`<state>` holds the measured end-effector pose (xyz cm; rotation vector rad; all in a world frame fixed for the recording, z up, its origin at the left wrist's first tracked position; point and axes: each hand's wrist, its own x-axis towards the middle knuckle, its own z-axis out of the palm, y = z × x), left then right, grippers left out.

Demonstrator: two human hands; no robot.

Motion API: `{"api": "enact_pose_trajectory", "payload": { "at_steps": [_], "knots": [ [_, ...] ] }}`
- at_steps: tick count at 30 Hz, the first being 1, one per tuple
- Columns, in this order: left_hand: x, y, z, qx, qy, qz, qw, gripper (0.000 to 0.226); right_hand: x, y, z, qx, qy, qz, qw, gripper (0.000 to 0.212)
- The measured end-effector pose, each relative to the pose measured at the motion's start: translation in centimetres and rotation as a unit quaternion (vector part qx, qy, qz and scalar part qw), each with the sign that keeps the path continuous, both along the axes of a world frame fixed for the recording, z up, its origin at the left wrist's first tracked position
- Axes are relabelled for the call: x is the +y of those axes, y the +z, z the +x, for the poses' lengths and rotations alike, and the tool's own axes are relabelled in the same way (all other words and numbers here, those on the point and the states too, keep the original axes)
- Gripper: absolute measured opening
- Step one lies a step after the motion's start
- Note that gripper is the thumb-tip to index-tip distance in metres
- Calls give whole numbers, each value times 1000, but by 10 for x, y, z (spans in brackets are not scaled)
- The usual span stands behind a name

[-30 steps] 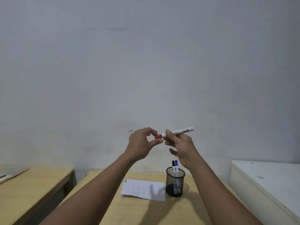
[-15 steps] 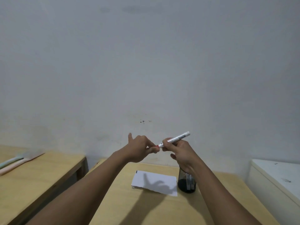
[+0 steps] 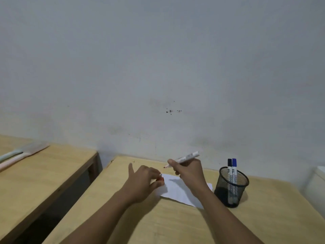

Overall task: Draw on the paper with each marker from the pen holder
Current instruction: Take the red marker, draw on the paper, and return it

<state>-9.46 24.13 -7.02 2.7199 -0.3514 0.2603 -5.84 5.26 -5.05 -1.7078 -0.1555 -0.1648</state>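
My right hand [image 3: 189, 170] grips an uncapped white marker [image 3: 186, 158], its red tip pointing left above the white paper [image 3: 177, 191]. My left hand [image 3: 143, 180] pinches the marker's red cap [image 3: 162, 179] at the paper's left edge, index finger sticking up. The paper lies on the wooden table [image 3: 175, 224], partly hidden by my right wrist. A black mesh pen holder [image 3: 231, 188] stands just right of the paper, holding a black-capped marker [image 3: 229, 169] and a blue-capped marker [image 3: 234, 169].
A second wooden table [image 3: 44, 166] stands to the left across a dark gap, with pale flat objects [image 3: 21, 153] on it. A white surface [image 3: 316, 184] sits at the right edge. A plain wall rises right behind the tables.
The cap has come off the red marker and stays in my left hand. Both hands dropped from mid-air down to the paper, and my view tilted down and left.
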Motion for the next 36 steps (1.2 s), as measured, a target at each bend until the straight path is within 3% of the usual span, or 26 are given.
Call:
{"api": "enact_pose_trajectory", "payload": {
  "at_steps": [3,7,15,19,36],
  "knots": [
    [-5,-22,3,-18,-21,57,998,28,12,-24,17,30,1,-1,1000,19],
    [-6,-38,7,-17,-31,45,998,32,20,-51,30,54,40,-14,998,9],
    [3,-53,12,1,-34,24,999,33,15,-73,40,28,7,-105,994,7],
    [2,-55,13,9,-25,24,999,32,19,-75,39,28,-11,-89,996,19],
    [3,-56,14,33,-27,14,999,32,21,-80,43,74,-30,-102,992,29]
  ]
}}
